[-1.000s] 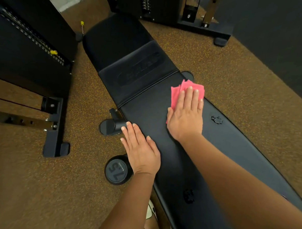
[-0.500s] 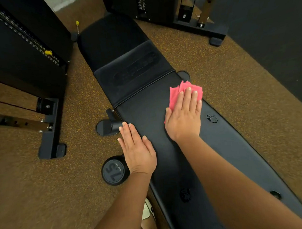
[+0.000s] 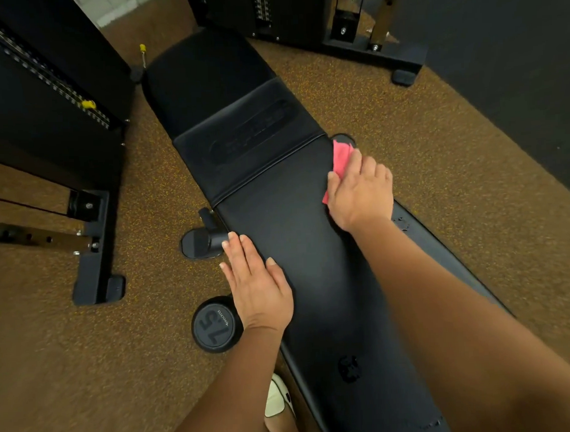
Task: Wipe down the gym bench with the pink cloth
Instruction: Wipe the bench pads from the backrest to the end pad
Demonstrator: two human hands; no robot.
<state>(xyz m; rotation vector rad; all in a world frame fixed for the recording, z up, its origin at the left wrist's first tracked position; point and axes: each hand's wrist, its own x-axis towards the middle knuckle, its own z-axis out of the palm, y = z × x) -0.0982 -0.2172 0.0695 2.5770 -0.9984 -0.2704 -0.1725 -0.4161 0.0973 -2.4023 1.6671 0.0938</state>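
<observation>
Pressing on the pink cloth [image 3: 341, 158], our right hand [image 3: 360, 192] sits at the right edge of the bench [image 3: 310, 234], just near of the seam that splits the long near pad from the shorter far section. The fingers of this hand lie close together and bend down over the pad's edge with the cloth beneath them; the thumb rests on the cloth on the top face. We cannot tell how far the fingertips wrap below the edge.

The cloth is bright pink, thin and folded into layers. Most of it is hidden under the hand. One pointed corner sticks out on the far side, and a small strip shows at the left of the palm. It is in contact with the black pad.

Our left hand [image 3: 258, 283] lies flat on the left edge of the same pad, well apart from the right hand. Its fingers are straight and together, the thumb held slightly out. It holds nothing.

The bench is black, smooth and slightly glossy, with an embossed logo panel on the far section. It runs from near right to far left.

A round black dumbbell [image 3: 214, 325] marked 15 stands on the brown speckled floor [image 3: 420, 140], just left of the left wrist. A pale shoe [image 3: 277, 397] shows at the near edge.
</observation>
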